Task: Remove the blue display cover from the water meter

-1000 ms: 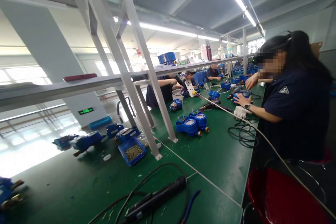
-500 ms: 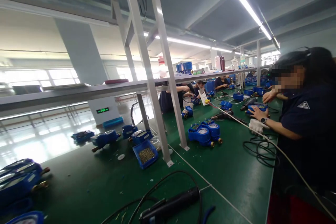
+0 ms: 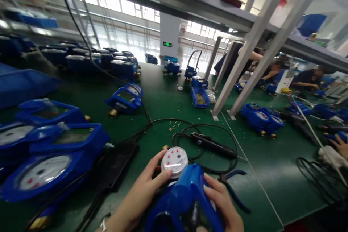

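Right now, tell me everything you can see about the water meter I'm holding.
The water meter has a blue plastic-looking housing and a round white dial face with red markings, under a clear cover. A brass-coloured fitting peeks out behind the dial. It sits low over the green bench, with the left hand touching the dial's edge and the right hand gripping the housing.

A factory assembly line: long green workbench (image 3: 163, 94) crowded with blue water meters (image 3: 125, 98).

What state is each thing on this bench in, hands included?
left hand: gripping the held water meter, thumb by its dial
right hand: gripping the same meter's right side
held water meter: blue lid raised, white dial uncovered
electric screwdriver: lying untouched on the mat, cable looped
small blue bin: open, holding small parts
near-left water meters: resting on bench, dials showing
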The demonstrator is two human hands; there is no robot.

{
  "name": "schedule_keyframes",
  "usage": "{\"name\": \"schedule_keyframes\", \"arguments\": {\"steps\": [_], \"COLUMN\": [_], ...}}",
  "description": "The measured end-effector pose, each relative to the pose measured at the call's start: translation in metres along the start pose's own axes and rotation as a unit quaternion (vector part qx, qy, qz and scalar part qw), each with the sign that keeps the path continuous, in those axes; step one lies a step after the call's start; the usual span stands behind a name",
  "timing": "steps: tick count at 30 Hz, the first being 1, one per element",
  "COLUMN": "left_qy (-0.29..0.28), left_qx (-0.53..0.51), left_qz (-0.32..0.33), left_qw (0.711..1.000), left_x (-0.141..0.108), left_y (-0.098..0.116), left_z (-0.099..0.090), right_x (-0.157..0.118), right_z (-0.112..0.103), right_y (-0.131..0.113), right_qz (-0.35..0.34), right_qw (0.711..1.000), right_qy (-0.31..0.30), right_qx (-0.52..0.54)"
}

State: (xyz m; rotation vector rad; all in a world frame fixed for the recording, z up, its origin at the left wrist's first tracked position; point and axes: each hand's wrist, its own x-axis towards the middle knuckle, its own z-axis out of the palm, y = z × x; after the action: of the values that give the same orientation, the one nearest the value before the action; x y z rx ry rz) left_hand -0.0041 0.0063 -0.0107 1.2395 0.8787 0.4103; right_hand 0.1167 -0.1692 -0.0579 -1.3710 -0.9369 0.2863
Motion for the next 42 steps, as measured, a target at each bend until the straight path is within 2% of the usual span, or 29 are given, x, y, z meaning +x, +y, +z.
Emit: {"name": "schedule_keyframes", "arguments": {"steps": [2, 5, 7, 9, 12, 16, 18, 21, 26, 31, 35, 38, 42], "left_qy": [0.012, 0.010, 0.012, 0.009, -0.035, -0.106, -0.135, -0.191, -0.253, -0.295, -0.249, -0.226, -0.240], "left_qx": [0.000, 0.019, 0.047, 0.051, -0.024, -0.127, -0.162, -0.208, -0.254, -0.348, -0.348, -0.340, -0.340], "left_qz": [0.018, 0.033, 0.043, 0.044, 0.042, 0.036, 0.018, -0.021, -0.060, -0.086, -0.041, -0.013, -0.025], "left_qw": [1.000, 0.999, 0.998, 0.998, 0.998, 0.986, 0.977, 0.959, 0.932, 0.886, 0.903, 0.913, 0.909], "left_x": [0.001, 0.002, 0.004, 0.007, 0.016, 0.031, 0.040, 0.049, 0.048, 0.038, 0.033, 0.033, 0.033], "left_y": [-0.004, -0.009, -0.011, -0.012, -0.009, -0.003, 0.000, 0.002, -0.001, -0.008, -0.009, -0.010, -0.010], "left_z": [-0.002, -0.003, -0.003, -0.004, -0.007, -0.007, -0.005, 0.002, 0.010, 0.017, 0.022, 0.023, 0.021], "right_x": [-0.002, 0.003, 0.016, 0.037, 0.081, 0.135, 0.153, 0.165, 0.155, 0.129, 0.114, 0.116, 0.130], "right_z": [-0.006, -0.016, -0.021, -0.025, -0.024, -0.005, 0.006, 0.016, 0.013, 0.012, 0.012, 0.010, 0.012], "right_y": [0.006, 0.005, -0.002, -0.013, -0.028, -0.031, -0.028, -0.024, -0.025, -0.026, -0.021, -0.020, -0.022], "right_qz": [-0.028, -0.029, -0.019, 0.019, 0.102, 0.147, 0.168, 0.203, 0.240, 0.245, 0.257, 0.257, 0.252], "right_qw": [0.999, 0.998, 0.994, 0.986, 0.959, 0.931, 0.919, 0.903, 0.911, 0.930, 0.935, 0.938, 0.942], "right_qy": [-0.025, -0.053, -0.081, -0.134, -0.224, -0.272, -0.288, -0.309, -0.254, -0.121, -0.039, -0.031, -0.068], "right_qx": [-0.025, 0.018, 0.066, 0.100, 0.144, 0.193, 0.210, 0.221, 0.220, 0.244, 0.241, 0.232, 0.212]}}
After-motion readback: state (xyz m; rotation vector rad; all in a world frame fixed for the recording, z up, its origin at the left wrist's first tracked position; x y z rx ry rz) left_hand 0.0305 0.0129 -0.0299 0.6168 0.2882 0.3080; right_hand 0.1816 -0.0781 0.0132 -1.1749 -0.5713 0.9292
